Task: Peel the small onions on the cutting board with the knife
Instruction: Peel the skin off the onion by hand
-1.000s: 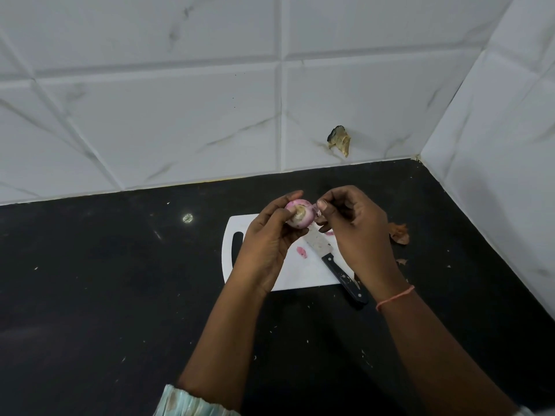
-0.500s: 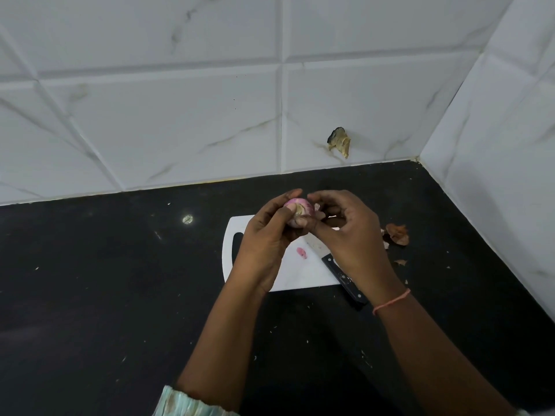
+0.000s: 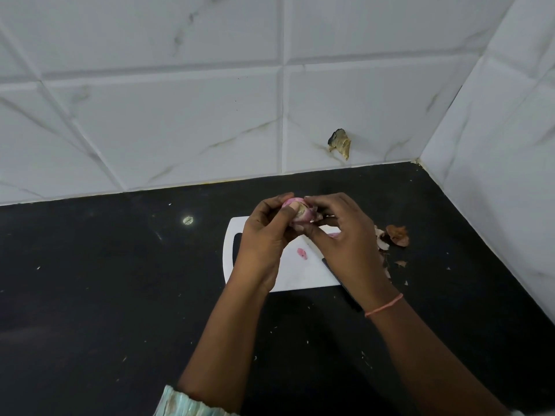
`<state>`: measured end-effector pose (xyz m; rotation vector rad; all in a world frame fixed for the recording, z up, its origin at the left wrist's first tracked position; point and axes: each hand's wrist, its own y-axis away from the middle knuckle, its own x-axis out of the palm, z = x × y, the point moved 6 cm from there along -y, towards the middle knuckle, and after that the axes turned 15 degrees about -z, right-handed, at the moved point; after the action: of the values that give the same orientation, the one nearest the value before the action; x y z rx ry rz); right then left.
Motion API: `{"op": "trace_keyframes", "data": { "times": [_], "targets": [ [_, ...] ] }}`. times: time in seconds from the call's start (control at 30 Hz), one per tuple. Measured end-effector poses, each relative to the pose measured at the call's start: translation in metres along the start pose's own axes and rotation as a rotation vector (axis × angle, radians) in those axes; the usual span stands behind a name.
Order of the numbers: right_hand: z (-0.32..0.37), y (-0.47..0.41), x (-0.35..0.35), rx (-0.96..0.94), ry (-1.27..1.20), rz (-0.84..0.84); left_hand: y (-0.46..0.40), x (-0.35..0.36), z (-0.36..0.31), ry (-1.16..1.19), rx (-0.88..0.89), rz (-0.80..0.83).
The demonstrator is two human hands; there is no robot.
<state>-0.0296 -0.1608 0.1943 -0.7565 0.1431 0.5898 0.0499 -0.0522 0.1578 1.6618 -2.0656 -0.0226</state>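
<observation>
One onion (image 3: 295, 213) in play, held up above the far edge of the cutting board (image 3: 303, 274), centre of frame. Left hand (image 3: 264, 235) wraps it, fingers curled around the bulb, thumb on the near face. Right hand (image 3: 342, 232) pinches at its right side, apparently on a loose flap of skin; we can't see the pinch point itself.

Knife (image 3: 342, 283) lies idle on the board, mostly hidden under the right wrist, handle running off the near right edge onto the black bench (image 3: 120, 295). Pink scrap (image 3: 301, 253) mid-board; dry brown skins (image 3: 396, 235) on the bench right of the board.

Our read: skin is being stripped by hand. To do it well:
- keep the left grip firm but don't crush the bulb
- pull the flap along the bulb's curve, not outward, so it comes off in one sheet
- rotate the onion with the left, re-pinch with the right
- if the skin tears short, take the knife and lift an edge
- drop peel right, with the pile
</observation>
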Motion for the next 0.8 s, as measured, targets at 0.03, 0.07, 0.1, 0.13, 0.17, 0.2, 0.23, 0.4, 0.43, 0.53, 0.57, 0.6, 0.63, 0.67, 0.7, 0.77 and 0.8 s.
{"op": "trace_keyframes", "data": {
  "times": [0.03,0.07,0.1,0.13,0.17,0.2,0.23,0.4,0.43,0.53,0.57,0.6,0.63,0.67,0.7,0.77,0.8],
  "targets": [
    [-0.001,0.000,0.000,-0.002,-0.007,-0.009,0.000,0.000,0.000,-0.001,0.001,0.002],
    [-0.003,0.000,-0.001,0.011,-0.021,-0.018,0.001,0.000,0.001,0.004,-0.003,0.006],
    [-0.005,-0.001,-0.002,0.024,-0.036,-0.028,0.001,0.001,0.000,0.011,-0.007,0.006],
    [-0.008,-0.002,-0.004,0.031,-0.047,-0.042,0.001,0.000,-0.001,0.014,-0.008,0.002],
    [-0.009,-0.003,-0.006,0.030,-0.049,-0.057,0.001,0.000,-0.002,0.014,-0.009,-0.005],
    [-0.009,-0.004,-0.008,0.022,-0.043,-0.069,0.001,-0.001,-0.002,0.016,-0.012,-0.012],
    [-0.007,-0.004,-0.010,0.002,-0.032,-0.078,0.001,-0.001,-0.001,0.016,-0.017,-0.017],
    [0.003,-0.003,-0.005,-0.130,0.101,-0.020,-0.001,-0.003,0.002,-0.026,-0.027,-0.043],
    [0.003,-0.004,-0.002,-0.137,0.117,0.007,0.000,-0.003,0.003,-0.027,-0.035,-0.040],
    [-0.002,-0.008,0.000,-0.046,0.069,0.046,0.001,-0.002,0.003,-0.031,-0.052,-0.016],
    [-0.005,-0.011,-0.001,0.034,0.029,0.056,0.002,-0.001,0.002,-0.024,-0.060,-0.006],
    [-0.009,-0.012,-0.002,0.130,-0.022,0.068,0.002,0.000,0.002,-0.012,-0.072,0.003],
    [-0.011,-0.013,-0.004,0.220,-0.077,0.067,0.003,0.001,0.002,0.004,-0.085,0.009],
    [-0.014,-0.013,-0.006,0.301,-0.125,0.046,0.003,0.002,0.002,0.023,-0.099,0.009],
    [-0.017,-0.012,-0.008,0.381,-0.172,0.005,0.002,0.002,0.001,0.044,-0.111,0.003],
    [-0.027,-0.008,-0.010,0.609,-0.344,-0.106,0.002,0.001,0.001,0.099,-0.145,-0.014],
    [-0.032,-0.005,-0.009,0.750,-0.479,-0.153,0.002,0.001,0.001,0.134,-0.169,-0.019]
  ]
}}
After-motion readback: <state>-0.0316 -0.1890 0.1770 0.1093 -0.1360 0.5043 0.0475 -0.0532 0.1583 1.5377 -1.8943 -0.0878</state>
